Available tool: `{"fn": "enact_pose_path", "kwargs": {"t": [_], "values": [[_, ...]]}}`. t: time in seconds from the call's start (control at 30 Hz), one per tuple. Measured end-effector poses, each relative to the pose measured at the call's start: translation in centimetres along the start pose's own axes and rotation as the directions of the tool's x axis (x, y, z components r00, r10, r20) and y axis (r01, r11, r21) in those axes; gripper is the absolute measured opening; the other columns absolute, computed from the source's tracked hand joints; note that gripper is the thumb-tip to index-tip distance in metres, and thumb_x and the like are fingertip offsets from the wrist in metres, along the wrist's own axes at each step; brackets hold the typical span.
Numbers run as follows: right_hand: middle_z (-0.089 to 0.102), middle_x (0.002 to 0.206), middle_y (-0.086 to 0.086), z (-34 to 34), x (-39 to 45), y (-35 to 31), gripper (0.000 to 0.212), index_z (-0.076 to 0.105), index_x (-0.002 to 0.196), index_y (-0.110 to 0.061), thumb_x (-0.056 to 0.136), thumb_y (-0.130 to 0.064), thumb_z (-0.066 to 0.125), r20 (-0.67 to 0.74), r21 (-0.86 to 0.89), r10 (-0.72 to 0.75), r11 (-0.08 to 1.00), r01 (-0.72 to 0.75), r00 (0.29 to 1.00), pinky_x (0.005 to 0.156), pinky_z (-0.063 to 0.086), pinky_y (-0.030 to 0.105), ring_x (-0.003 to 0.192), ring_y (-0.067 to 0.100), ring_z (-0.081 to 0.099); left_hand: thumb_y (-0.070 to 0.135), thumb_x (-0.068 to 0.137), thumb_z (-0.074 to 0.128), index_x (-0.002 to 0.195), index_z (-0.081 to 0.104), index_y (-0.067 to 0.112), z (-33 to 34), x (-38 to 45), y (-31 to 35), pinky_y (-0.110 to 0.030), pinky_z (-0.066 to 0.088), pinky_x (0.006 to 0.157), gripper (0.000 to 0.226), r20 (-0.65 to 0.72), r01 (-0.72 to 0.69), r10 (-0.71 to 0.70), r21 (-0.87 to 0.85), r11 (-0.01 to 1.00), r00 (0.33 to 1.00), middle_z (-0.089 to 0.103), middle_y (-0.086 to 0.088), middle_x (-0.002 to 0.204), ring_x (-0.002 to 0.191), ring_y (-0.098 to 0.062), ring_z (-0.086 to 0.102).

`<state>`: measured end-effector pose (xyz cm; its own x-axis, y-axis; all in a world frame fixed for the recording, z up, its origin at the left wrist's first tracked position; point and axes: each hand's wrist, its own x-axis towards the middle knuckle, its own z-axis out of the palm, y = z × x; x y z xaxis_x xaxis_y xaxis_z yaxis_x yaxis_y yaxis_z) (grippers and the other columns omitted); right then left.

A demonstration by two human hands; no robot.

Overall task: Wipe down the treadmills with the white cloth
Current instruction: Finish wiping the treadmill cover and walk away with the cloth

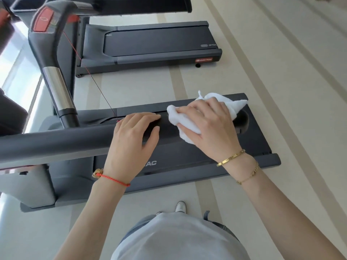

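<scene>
I stand beside the near treadmill [259, 147], a dark grey machine with a black belt. Its padded side handrail [56, 141] runs left to right in front of me. My left hand [133, 139] rests on top of the handrail, fingers curved over its far side. My right hand [208, 126] grips the white cloth [231, 104] and presses it against the rail's right end. Bunched folds of cloth stick out beyond my fingers. A second treadmill [159, 44] stands farther back.
The near treadmill's console arm [56, 59] with a red stop button [44, 19] and a thin red safety cord [93, 77] rises at the left. Pale floor with beige stripes [281, 62] lies to the right. A bright window is at the far left.
</scene>
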<state>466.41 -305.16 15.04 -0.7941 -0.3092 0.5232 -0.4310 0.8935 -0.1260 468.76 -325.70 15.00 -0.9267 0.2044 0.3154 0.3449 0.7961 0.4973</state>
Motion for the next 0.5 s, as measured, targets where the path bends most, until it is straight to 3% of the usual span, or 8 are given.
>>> {"fn": "enact_pose_path", "kwargs": {"t": [0.27, 0.5], "values": [[0.065, 0.094, -0.005, -2.8, -6.4, -4.6, 0.019, 0.068, 0.106, -0.022, 0.093, -0.032, 0.059, -0.014, 0.042, 0.305, 0.952, -0.305, 0.952, 0.083, 0.042, 0.035, 0.087, 0.022, 0.054, 0.016, 0.097, 0.057, 0.118, 0.067, 0.015, -1.8, -1.7, -0.9, -0.044, 0.043, 0.101, 0.024, 0.059, -0.181, 0.186, -0.08, 0.98, 0.981, 0.067, 0.004, 0.117, 0.113, -0.02, 0.058], [0.065, 0.101, -0.005, -4.9, -14.0, -9.4, 0.027, 0.065, 0.111, -0.023, 0.09, -0.037, 0.055, 0.067, 0.074, 0.647, 0.756, -0.65, 0.76, 0.081, 0.043, 0.041, 0.088, 0.023, 0.055, 0.015, 0.096, 0.057, 0.116, 0.067, 0.015, -0.9, -4.3, -1.1, -0.041, 0.044, 0.095, 0.022, 0.231, -0.341, 0.378, -0.183, 0.922, 0.896, 0.067, 0.003, 0.115, 0.108, -0.02, 0.06]]}}
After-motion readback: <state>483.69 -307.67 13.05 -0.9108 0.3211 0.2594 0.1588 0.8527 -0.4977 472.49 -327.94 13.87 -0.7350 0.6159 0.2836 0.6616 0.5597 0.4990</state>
